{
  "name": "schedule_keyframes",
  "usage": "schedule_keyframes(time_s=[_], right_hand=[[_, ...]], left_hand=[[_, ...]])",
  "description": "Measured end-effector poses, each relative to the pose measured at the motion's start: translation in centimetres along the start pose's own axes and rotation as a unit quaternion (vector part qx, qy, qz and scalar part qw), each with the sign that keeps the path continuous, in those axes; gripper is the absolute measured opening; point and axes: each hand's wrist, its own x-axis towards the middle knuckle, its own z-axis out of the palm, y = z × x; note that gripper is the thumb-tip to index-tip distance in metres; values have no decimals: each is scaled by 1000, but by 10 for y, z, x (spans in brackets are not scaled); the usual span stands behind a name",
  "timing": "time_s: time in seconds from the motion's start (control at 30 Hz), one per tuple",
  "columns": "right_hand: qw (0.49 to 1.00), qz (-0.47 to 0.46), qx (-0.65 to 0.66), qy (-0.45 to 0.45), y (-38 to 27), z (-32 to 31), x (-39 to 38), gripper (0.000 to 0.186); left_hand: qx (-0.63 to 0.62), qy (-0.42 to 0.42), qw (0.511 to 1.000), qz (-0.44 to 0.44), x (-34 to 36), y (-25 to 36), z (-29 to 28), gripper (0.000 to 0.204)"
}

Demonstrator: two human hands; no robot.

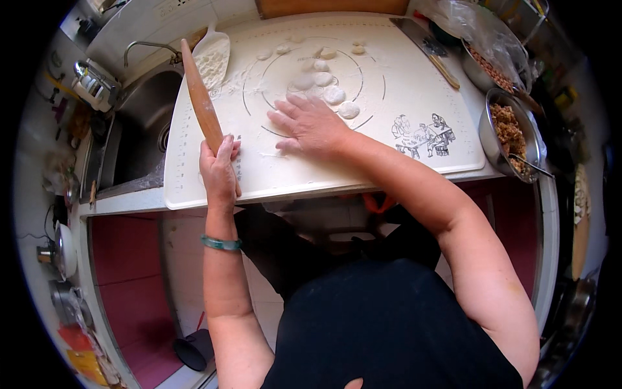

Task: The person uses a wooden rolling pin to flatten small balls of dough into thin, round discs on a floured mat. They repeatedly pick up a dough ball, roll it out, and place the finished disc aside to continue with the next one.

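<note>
My left hand (219,170) is closed around the lower part of a wooden rolling pin (203,104), which tilts up over the left side of the white pastry board (427,97). My right hand (312,126) lies palm down on the board with its fingers spread. Just beyond its fingertips, small floured dough pieces (334,95) run in a loose row, and one dough round (349,110) sits beside the hand. Several more dough pieces (328,52) are scattered farther back. Whatever is under my right palm is hidden.
A white scoop of flour (212,59) rests at the board's back left, near the sink (146,107). On the right are a steel bowl of brown filling (508,133) with a spoon, another bowl (486,68) partly under plastic, and a wooden-handled knife (427,52).
</note>
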Motion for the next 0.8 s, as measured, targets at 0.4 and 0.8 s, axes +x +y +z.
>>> schedule_keyframes(time_s=[0.4, 0.8], right_hand=[[989, 124, -82, -16, 72, -44, -50, 62], [995, 47, 89, 13, 73, -26, -65, 33]], left_hand=[[-3, -8, 1000, 5, 1, -4, -1, 29], [-2, -5, 1000, 18, 3, -11, -4, 31]])
